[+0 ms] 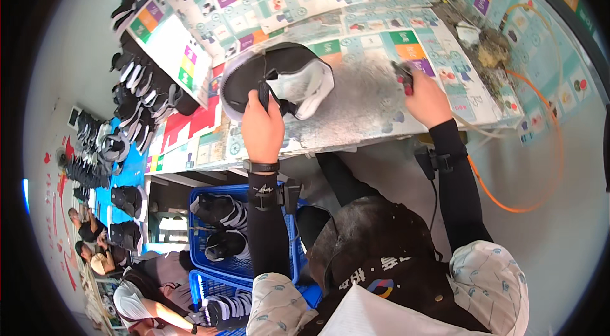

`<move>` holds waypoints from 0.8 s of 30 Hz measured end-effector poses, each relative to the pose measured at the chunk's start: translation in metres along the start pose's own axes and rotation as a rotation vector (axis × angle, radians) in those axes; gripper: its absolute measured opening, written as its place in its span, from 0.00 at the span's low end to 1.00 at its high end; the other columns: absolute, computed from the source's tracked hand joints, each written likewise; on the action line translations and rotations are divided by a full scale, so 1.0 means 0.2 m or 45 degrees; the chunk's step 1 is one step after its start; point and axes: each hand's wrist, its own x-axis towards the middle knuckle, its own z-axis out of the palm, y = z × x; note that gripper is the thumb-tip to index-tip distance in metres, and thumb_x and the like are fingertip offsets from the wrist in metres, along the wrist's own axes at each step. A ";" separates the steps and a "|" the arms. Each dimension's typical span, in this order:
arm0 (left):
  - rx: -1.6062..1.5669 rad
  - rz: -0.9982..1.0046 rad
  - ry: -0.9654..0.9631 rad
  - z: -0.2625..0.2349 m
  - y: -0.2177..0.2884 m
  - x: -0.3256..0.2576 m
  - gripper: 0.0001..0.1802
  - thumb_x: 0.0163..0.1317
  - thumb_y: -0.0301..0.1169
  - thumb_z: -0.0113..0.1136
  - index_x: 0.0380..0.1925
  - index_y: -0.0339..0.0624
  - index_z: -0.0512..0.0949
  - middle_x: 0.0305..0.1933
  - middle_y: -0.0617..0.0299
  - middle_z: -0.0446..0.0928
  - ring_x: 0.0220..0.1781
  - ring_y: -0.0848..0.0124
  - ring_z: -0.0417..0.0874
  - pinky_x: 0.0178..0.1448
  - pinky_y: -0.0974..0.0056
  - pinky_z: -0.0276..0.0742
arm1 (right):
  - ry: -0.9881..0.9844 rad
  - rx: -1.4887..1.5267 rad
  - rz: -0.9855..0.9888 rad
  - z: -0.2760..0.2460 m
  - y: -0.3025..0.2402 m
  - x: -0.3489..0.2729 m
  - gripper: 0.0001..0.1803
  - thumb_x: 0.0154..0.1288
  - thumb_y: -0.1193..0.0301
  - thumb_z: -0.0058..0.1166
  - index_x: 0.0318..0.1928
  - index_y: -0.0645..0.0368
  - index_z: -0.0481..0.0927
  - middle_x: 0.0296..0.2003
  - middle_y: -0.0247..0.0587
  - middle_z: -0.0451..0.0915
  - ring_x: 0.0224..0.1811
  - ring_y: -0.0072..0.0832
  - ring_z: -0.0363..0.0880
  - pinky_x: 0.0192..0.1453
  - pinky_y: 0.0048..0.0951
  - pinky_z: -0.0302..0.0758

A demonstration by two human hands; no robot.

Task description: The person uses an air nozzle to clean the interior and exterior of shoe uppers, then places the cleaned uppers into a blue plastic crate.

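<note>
Blue crates [216, 269] holding black-and-white shoes sit below the worktable's [362, 107] front edge. On the table's left part, the left hand [262, 127] has its fingers closed on a black shoe [274, 78] with white lining. On the table's right part, the right hand [427, 99] is clenched around a small dark tool [403, 75].

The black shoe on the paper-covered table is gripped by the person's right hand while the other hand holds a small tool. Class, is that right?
Not quite. The head view shows the left hand gripping the black shoe; the right hand holds the small tool. The rest stands.
</note>
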 end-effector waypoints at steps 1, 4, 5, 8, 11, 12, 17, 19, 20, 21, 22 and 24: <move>-0.035 0.007 0.088 -0.02 -0.01 -0.02 0.13 0.74 0.35 0.57 0.43 0.34 0.72 0.36 0.34 0.81 0.44 0.33 0.82 0.43 0.38 0.74 | 0.040 -0.101 -0.054 0.05 0.07 0.00 0.20 0.57 0.73 0.59 0.50 0.67 0.74 0.45 0.63 0.81 0.53 0.62 0.79 0.56 0.58 0.75; -0.241 -0.131 0.331 -0.13 0.03 -0.11 0.13 0.75 0.33 0.56 0.46 0.32 0.75 0.42 0.33 0.83 0.45 0.34 0.84 0.46 0.44 0.77 | 0.064 -0.438 -0.088 0.10 0.11 -0.03 0.32 0.56 0.73 0.64 0.61 0.71 0.71 0.61 0.60 0.71 0.66 0.58 0.68 0.67 0.51 0.72; -0.389 -0.146 0.368 -0.17 0.02 -0.14 0.15 0.75 0.31 0.55 0.52 0.30 0.78 0.44 0.37 0.85 0.45 0.40 0.86 0.50 0.50 0.79 | 0.137 -0.241 -0.238 0.07 0.05 -0.03 0.34 0.60 0.71 0.65 0.65 0.72 0.69 0.63 0.61 0.70 0.68 0.58 0.68 0.70 0.50 0.71; -0.684 -0.102 0.353 -0.25 0.01 -0.24 0.18 0.77 0.30 0.54 0.59 0.29 0.79 0.54 0.51 0.85 0.55 0.64 0.83 0.63 0.61 0.75 | -0.051 0.680 -0.267 0.04 -0.25 -0.09 0.36 0.71 0.62 0.64 0.70 0.72 0.67 0.69 0.65 0.69 0.73 0.56 0.68 0.76 0.47 0.66; -0.860 -0.270 0.334 -0.23 -0.03 -0.38 0.19 0.77 0.29 0.55 0.61 0.27 0.77 0.57 0.53 0.83 0.57 0.67 0.81 0.65 0.64 0.74 | -0.044 0.989 -0.404 0.17 -0.56 -0.18 0.34 0.75 0.57 0.63 0.68 0.71 0.71 0.66 0.64 0.74 0.70 0.53 0.73 0.75 0.43 0.68; -0.930 -0.299 0.324 -0.24 -0.05 -0.41 0.20 0.77 0.29 0.55 0.62 0.27 0.76 0.58 0.53 0.83 0.58 0.68 0.81 0.65 0.64 0.73 | -0.064 1.085 -0.420 0.22 -0.63 -0.19 0.33 0.74 0.57 0.63 0.67 0.71 0.73 0.64 0.63 0.76 0.68 0.52 0.75 0.73 0.41 0.69; -1.035 -0.293 0.271 -0.25 -0.17 -0.50 0.18 0.74 0.22 0.54 0.61 0.30 0.78 0.62 0.49 0.79 0.62 0.61 0.80 0.69 0.62 0.72 | 0.282 1.092 -0.275 0.29 -0.72 -0.23 0.18 0.79 0.63 0.57 0.43 0.71 0.84 0.43 0.51 0.88 0.49 0.41 0.87 0.55 0.40 0.79; -0.991 -0.295 0.204 -0.30 -0.21 -0.52 0.20 0.71 0.16 0.52 0.60 0.33 0.80 0.67 0.45 0.75 0.65 0.54 0.79 0.71 0.60 0.71 | -0.162 1.166 -0.064 0.29 -0.62 -0.21 0.19 0.80 0.63 0.57 0.43 0.71 0.84 0.44 0.48 0.89 0.50 0.36 0.87 0.54 0.39 0.79; -0.925 -0.244 0.219 -0.33 -0.26 -0.54 0.18 0.72 0.19 0.54 0.61 0.32 0.79 0.64 0.48 0.78 0.64 0.59 0.80 0.69 0.61 0.72 | -0.622 1.222 0.143 0.31 -0.57 -0.20 0.20 0.80 0.62 0.56 0.43 0.71 0.84 0.45 0.45 0.89 0.50 0.31 0.86 0.54 0.38 0.79; -0.993 -0.250 0.219 -0.35 -0.24 -0.53 0.19 0.74 0.24 0.55 0.62 0.30 0.78 0.61 0.54 0.80 0.61 0.66 0.79 0.67 0.64 0.72 | -0.727 1.329 0.034 0.32 -0.53 -0.18 0.20 0.81 0.60 0.56 0.44 0.69 0.85 0.45 0.39 0.89 0.49 0.24 0.84 0.52 0.37 0.79; -1.060 -0.255 0.218 -0.37 -0.21 -0.52 0.20 0.76 0.28 0.57 0.63 0.29 0.77 0.57 0.59 0.82 0.57 0.72 0.79 0.65 0.66 0.72 | -0.718 1.331 0.037 0.35 -0.52 -0.18 0.20 0.81 0.60 0.56 0.44 0.69 0.85 0.45 0.39 0.89 0.49 0.24 0.84 0.52 0.37 0.79; -1.014 -0.272 0.200 -0.38 -0.22 -0.51 0.19 0.75 0.27 0.57 0.62 0.29 0.77 0.57 0.59 0.82 0.56 0.74 0.79 0.64 0.67 0.73 | -0.274 1.590 0.117 0.31 -0.61 -0.20 0.22 0.79 0.57 0.58 0.45 0.69 0.85 0.42 0.41 0.89 0.45 0.29 0.85 0.48 0.38 0.78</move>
